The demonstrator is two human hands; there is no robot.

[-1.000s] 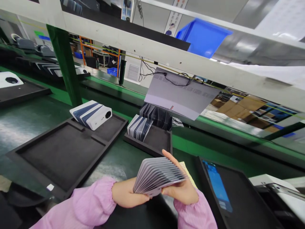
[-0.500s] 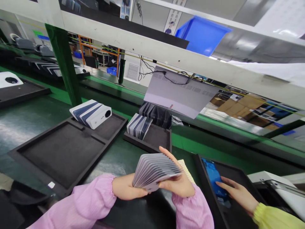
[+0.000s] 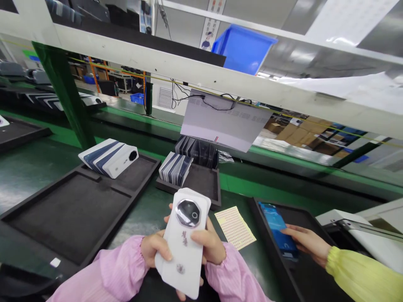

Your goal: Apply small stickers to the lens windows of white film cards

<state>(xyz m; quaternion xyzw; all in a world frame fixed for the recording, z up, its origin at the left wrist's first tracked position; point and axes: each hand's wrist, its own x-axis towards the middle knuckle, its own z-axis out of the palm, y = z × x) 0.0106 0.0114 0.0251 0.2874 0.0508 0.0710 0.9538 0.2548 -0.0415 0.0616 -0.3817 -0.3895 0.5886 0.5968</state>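
A stack of white phone back covers [image 3: 189,274] faces me, slightly tilted, just above the bench's front edge. The top cover carries a dark octagonal camera window and small printed marks. My left hand [image 3: 155,248] is closed on its left side, thumb on the face and fingers behind. From the right, my right hand [image 3: 211,244] grips the same stack, its thumb below the camera window. Beyond the stack lies a small black tray [image 3: 206,184] with upright covers [image 3: 175,168]. A yellow sticker sheet [image 3: 236,228] rests to the right of my right hand.
A large black tray [image 3: 63,214] with fanned covers [image 3: 121,161] occupies the left. At right, a co-worker's hand [image 3: 310,244] touches a blue-screened, phone-like piece [image 3: 275,226] in another tray [image 3: 299,216]. Overhead, a shelf beam [image 3: 141,67] supports a blue bin [image 3: 242,50].
The fanned stack in my hands has been squared up and turned so its camera-window face points toward me. My right hand has moved left and down, uncovering the yellow sheet. The view has shifted slightly.
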